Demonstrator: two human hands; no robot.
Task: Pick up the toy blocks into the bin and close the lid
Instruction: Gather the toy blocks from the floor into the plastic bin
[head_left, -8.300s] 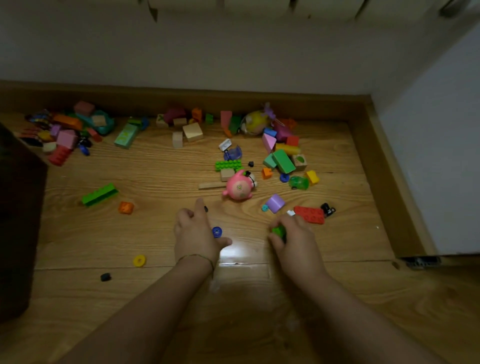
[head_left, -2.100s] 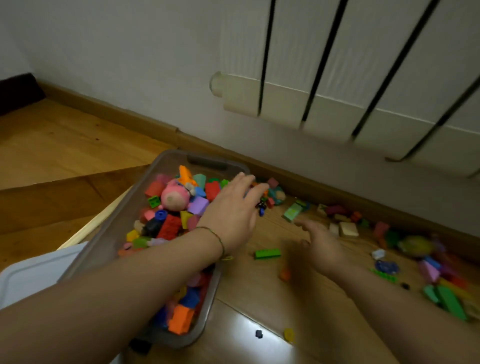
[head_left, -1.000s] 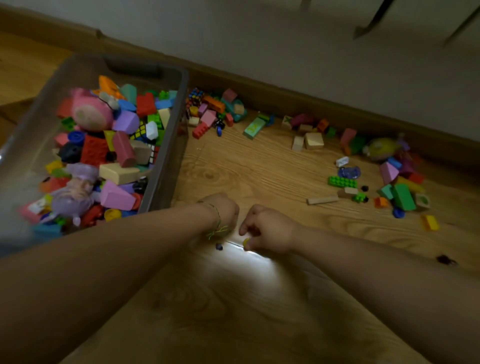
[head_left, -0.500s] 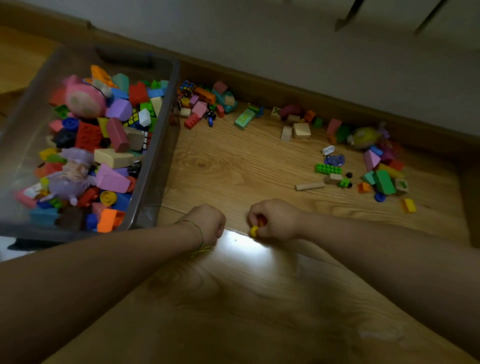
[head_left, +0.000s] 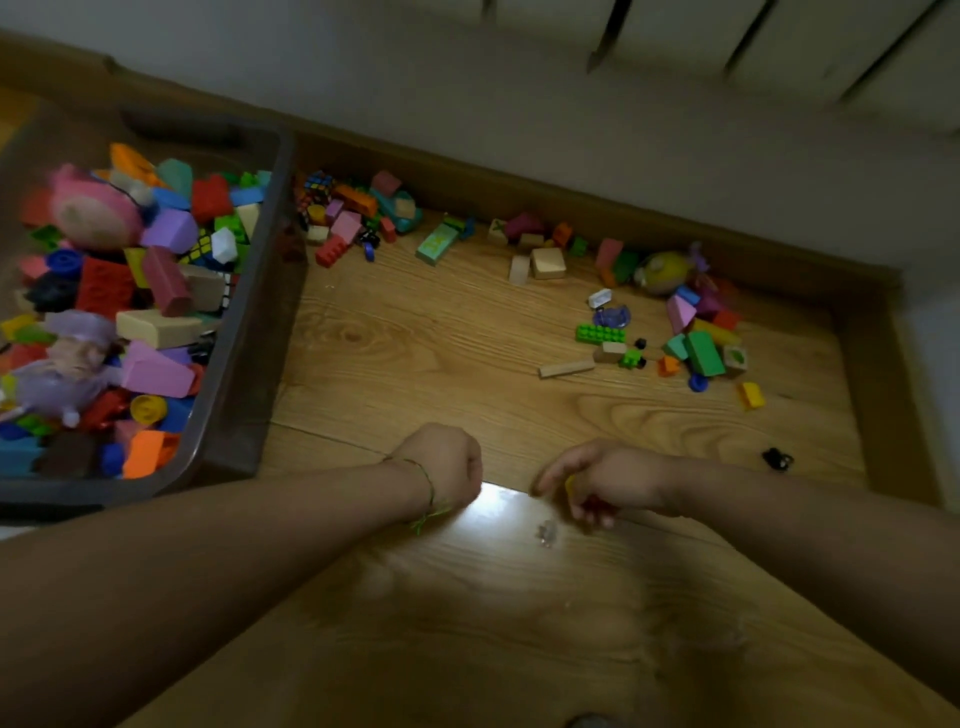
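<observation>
Head view: two hands low over a wooden floor (head_left: 415, 364), bin at far left.

Left hand (head_left: 447, 462) is a closed fist; its contents cannot be told. Right hand (head_left: 602, 478) curls loosely around something small and yellow, blurred. Loose blocks (head_left: 701, 353) lie well beyond the hands, along the far skirting. The open bin (head_left: 244, 374), heaped with blocks, stands just left of the left wrist.

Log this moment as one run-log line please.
stage: gathering floor blocks | left hand: fisted, contents unseen | right hand: curled around small yellow piece | bin: lidless, heaped
</observation>
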